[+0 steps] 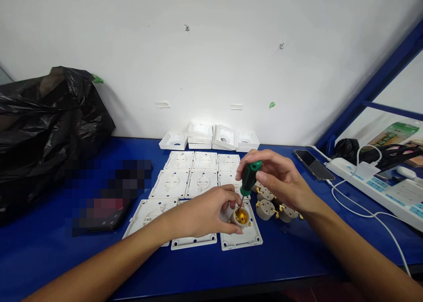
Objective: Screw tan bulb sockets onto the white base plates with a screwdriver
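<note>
My right hand (pixel 276 176) is closed around the green and black handle of a screwdriver (pixel 249 178), which stands nearly upright. Its shaft runs down into a round lamp socket (pixel 243 217) with a brass-coloured inside. Thumb and fingers of my left hand (pixel 211 211) grip that socket from the left, over a square white plate (pixel 243 239). More white plates (pixel 170 183) lie in rows behind and to the left. Beside my right hand sit several grey-beige lamp sockets (pixel 265 209) with yellowish metal tabs. The tip of the screwdriver is inside the socket and hard to make out.
White square boxes (pixel 200 134) are stacked along the wall. A black plastic bag (pixel 49 117) and a dark phone (pixel 112 216) are at the left. On the right lie another phone (pixel 313 164), a white power strip (pixel 380 189) and loose white cables (pixel 360 214).
</note>
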Demonstrator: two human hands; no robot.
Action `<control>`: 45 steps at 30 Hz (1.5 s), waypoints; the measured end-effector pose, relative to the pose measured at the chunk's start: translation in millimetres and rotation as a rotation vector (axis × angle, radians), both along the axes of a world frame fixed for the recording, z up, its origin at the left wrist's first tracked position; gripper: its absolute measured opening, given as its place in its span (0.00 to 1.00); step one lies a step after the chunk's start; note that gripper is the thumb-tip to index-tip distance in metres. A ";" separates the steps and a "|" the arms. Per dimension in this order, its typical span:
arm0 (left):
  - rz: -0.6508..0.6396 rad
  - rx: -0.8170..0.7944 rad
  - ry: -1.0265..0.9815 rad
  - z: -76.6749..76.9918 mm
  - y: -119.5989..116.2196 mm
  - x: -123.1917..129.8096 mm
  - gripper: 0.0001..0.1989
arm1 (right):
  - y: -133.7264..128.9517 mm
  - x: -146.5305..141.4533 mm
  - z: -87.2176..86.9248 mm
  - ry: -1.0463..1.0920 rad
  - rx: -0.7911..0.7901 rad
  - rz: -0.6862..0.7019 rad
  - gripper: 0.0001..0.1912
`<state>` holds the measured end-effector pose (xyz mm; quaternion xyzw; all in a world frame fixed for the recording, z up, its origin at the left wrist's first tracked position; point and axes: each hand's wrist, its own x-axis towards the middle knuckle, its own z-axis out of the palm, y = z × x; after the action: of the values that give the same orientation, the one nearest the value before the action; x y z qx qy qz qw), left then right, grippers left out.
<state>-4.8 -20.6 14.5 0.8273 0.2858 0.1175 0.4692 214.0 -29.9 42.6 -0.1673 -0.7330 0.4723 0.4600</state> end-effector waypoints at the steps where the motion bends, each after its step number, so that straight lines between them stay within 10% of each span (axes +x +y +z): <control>1: -0.002 -0.002 0.005 0.1 0.1 0.0 0.18 | 0.4 0.6 0.0 -0.009 -0.039 0.040 0.14; 27: 0.013 -0.010 0.031 0.8 0.2 -0.4 0.18 | 6.6 -2.4 -8.8 0.047 -0.045 -0.116 0.15; 45: 0.027 0.028 0.038 -0.3 -1.0 -0.7 0.20 | -0.5 -0.5 0.3 0.003 -0.043 0.036 0.16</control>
<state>-5.5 -21.7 14.1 0.8319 0.3041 0.1122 0.4504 213.5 -30.4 42.9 -0.1631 -0.7250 0.4964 0.4487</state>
